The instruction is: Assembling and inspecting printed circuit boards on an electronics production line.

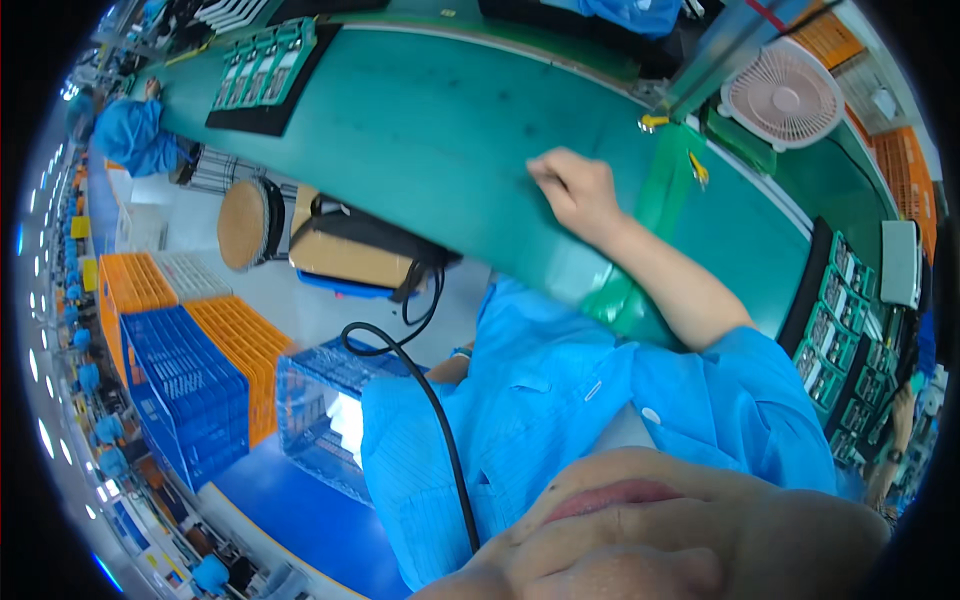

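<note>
To your left, a rack of green-and-silver circuit boards (pixel 262 65) lies on a flat black mat (pixel 247 122), probably to cushion it, near the front edge of the long green counter (pixel 420 140). Your left hand is hidden behind your sky-blue smock (pixel 570 370), so I cannot tell its grip. Green surface stretches from the mat to your right hand (pixel 580 195), leaving sideways room; its grip is curled nearly closed, nothing showing inside. A shiny translucent green strip (pixel 660 190) lies just beside it, apparently running beneath your forearm. Rightmost, more green boards (pixel 828 325) limit movement.
</note>
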Tool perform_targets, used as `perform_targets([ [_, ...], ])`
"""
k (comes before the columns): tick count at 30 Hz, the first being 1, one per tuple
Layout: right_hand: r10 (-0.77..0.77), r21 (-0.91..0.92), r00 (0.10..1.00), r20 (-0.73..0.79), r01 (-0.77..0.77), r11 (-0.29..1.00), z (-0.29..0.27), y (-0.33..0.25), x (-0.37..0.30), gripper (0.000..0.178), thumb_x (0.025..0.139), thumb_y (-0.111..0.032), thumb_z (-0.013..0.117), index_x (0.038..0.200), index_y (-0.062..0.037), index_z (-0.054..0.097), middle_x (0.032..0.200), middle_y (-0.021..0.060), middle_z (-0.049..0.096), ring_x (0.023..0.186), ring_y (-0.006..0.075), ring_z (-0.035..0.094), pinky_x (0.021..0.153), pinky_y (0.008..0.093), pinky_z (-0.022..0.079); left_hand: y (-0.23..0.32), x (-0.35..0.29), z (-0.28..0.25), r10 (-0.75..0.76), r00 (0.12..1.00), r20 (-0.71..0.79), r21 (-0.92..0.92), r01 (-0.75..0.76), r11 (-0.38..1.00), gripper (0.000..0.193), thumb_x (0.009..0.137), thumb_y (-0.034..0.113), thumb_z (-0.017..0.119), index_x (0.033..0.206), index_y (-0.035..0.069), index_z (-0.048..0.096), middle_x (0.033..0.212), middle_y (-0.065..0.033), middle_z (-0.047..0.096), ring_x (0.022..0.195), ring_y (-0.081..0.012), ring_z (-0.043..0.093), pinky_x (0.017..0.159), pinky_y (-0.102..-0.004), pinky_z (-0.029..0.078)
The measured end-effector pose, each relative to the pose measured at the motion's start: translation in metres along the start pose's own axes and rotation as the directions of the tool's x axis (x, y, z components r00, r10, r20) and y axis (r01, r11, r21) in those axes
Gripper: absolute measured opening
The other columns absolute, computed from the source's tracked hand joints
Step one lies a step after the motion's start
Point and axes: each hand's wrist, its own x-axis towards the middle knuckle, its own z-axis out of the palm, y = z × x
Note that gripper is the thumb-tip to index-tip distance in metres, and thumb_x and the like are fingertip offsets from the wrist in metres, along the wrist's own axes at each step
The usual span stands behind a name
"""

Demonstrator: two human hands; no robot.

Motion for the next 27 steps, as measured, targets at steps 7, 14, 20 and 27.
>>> perform_targets([
  [7, 0.085, 0.124, 0.996, -0.015, -0.082, 0.989, -0.022, -0.022, -0.008, 0.014, 0.068, 0.006, 0.058, 0.076, -0.0046, 0.060, 0.064, 0.0082, 0.052, 0.053, 0.0237, 0.055, 0.048, 0.0343, 0.040, 0.023, 0.071, -0.059, -0.037, 0.999, -0.017, 0.119, 0.039, 0.992, 0.022, 0.086, 0.028, 0.061, 0.081, 0.009, 0.071, 0.080, -0.0103, 0.068, 0.073, -0.0238, 0.064, 0.063, -0.0407, 0.049],
  [14, 0.135, 0.061, 0.991, 0.002, -0.135, 0.989, -0.008, -0.016, -0.015, 0.015, 0.071, 0.006, 0.059, 0.082, -0.0042, 0.062, 0.076, 0.0112, 0.062, 0.065, 0.0282, 0.063, 0.056, 0.0354, 0.048, -0.032, 0.027, -0.083, -0.103, 0.994, -0.044, 0.174, 0.109, 0.979, 0.024, 0.085, 0.030, 0.062, 0.082, 0.009, 0.072, 0.083, -0.0112, 0.069, 0.075, -0.0244, 0.065, 0.065, -0.0411, 0.050],
  [20, 0.024, -0.031, 0.999, -0.036, -0.025, 0.999, -0.002, -0.006, -0.013, 0.010, 0.081, 0.000, 0.063, 0.090, -0.0030, 0.066, 0.084, 0.0136, 0.065, 0.073, 0.0288, 0.066, 0.062, 0.0347, 0.051, -0.158, -0.070, -0.085, -0.199, 0.978, -0.059, 0.226, 0.208, 0.952, 0.025, 0.084, 0.032, 0.062, 0.083, 0.009, 0.073, 0.087, -0.0119, 0.070, 0.078, -0.0249, 0.066, 0.067, -0.0414, 0.051],
  [27, 0.083, -0.277, 0.976, -0.204, -0.138, 0.951, -0.014, -0.005, -0.011, 0.012, 0.093, -0.019, 0.063, 0.095, -0.0073, 0.066, 0.082, 0.0127, 0.064, 0.072, 0.0291, 0.064, 0.062, 0.0338, 0.048, -0.274, -0.070, -0.105, -0.150, 0.986, -0.071, 0.246, 0.163, 0.956, 0.028, 0.083, 0.035, 0.063, 0.084, 0.010, 0.074, 0.091, -0.0129, 0.072, 0.080, -0.0255, 0.067, 0.069, -0.0418, 0.051],
])
